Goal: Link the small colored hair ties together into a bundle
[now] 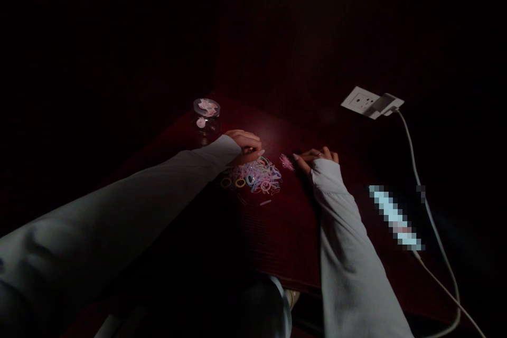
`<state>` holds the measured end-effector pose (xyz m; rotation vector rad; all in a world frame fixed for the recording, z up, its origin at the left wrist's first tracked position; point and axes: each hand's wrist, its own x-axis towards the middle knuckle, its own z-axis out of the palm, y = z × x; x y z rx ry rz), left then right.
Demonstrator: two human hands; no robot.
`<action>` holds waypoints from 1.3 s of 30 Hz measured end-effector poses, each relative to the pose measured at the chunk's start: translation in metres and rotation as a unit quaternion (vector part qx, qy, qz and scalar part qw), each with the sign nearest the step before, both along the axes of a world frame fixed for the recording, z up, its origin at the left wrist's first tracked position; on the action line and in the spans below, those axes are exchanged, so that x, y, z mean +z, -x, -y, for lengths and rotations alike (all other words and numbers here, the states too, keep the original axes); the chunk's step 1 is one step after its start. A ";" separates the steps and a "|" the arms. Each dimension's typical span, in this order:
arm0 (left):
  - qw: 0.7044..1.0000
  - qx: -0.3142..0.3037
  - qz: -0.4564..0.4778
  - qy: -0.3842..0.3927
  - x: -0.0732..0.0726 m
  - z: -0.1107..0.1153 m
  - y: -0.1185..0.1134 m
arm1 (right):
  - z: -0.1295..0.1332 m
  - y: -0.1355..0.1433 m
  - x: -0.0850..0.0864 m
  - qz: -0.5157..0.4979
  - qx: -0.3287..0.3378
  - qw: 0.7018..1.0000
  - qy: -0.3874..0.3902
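A loose pile of small colourful bands [259, 175], mostly pink and purple with some blue and yellow rings, lies on the dark red table [293, 222]. My left hand [247, 147] is at the pile's upper left edge, its fingers curled inward; what they hold, if anything, is hidden. To the right, a small pink bundle [287, 162] sits apart from the pile. My right hand [317, 159] is beside this bundle, thumb and index fingertips close together at its right edge. Whether they grip it is too dark to tell.
A clear lidded jar [206, 116] with pink stickers stands behind my left hand. At the right, a white charger [388, 104] is plugged into a wall socket [357, 101], its cable hanging down. A blurred lit device [396, 219] lies right of my right forearm.
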<state>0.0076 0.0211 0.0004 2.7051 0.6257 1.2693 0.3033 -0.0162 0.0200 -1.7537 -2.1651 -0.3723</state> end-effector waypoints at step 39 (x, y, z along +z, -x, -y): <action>1.000 0.007 0.002 -0.021 0.006 -0.001 -0.003 | 0.023 0.096 -0.006 -0.111 0.174 0.978 0.033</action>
